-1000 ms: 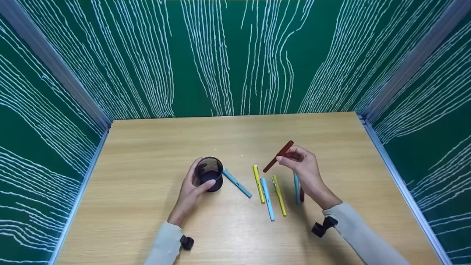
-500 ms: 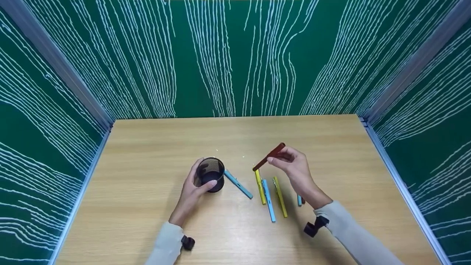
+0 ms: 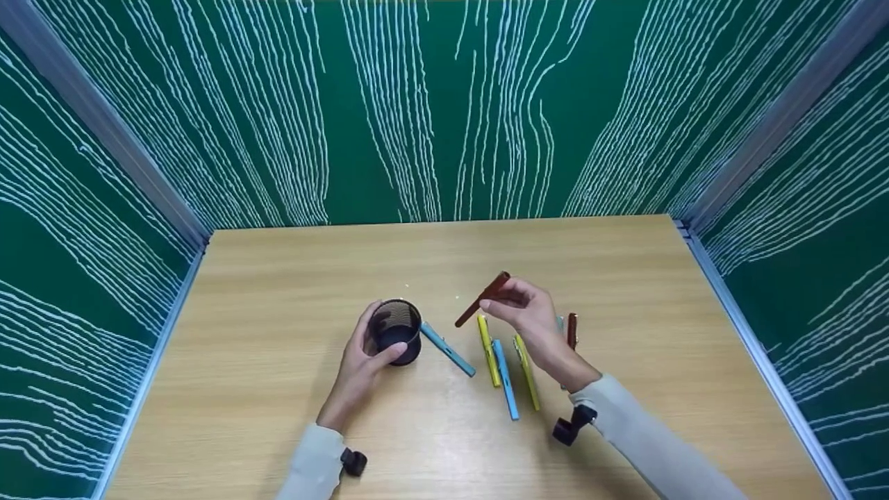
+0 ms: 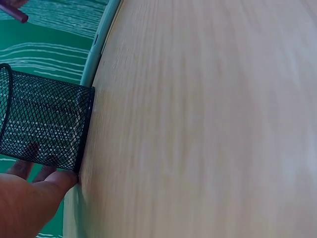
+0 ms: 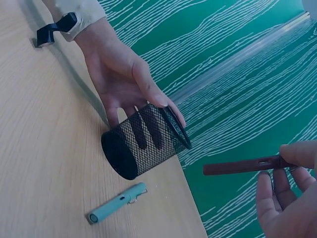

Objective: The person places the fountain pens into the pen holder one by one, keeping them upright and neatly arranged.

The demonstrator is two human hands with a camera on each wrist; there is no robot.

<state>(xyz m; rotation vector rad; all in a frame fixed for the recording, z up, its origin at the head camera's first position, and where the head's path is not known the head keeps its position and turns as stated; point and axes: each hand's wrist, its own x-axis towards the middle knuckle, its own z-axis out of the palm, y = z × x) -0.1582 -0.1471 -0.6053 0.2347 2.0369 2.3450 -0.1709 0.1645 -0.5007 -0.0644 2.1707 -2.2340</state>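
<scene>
My left hand (image 3: 358,364) holds a black mesh pen cup (image 3: 398,314) round its side, with the thumb at the rim. The cup stands upright on the table in the left wrist view, and I see no pens in it. My right hand (image 3: 531,323) pinches a dark red pen (image 3: 478,304) between thumb and fingers, tilted in the air to the right of the cup. A teal pen (image 3: 448,349) lies beside the cup. Below the right hand lie a yellow pen (image 3: 489,354), a light blue pen (image 3: 505,382) and a second yellow pen (image 3: 528,378).
Right of my right wrist lie another dark red pen (image 3: 572,330) and a teal pen (image 3: 560,323), partly hidden by the wrist. Green panels (image 3: 375,201) with white wavy lines border the wooden table (image 3: 278,292) at the back and both sides.
My right hand has moved left with the dark red pen, towards the cup, uncovering the other dark red pen on the table. The left hand and cup have stayed in place.
</scene>
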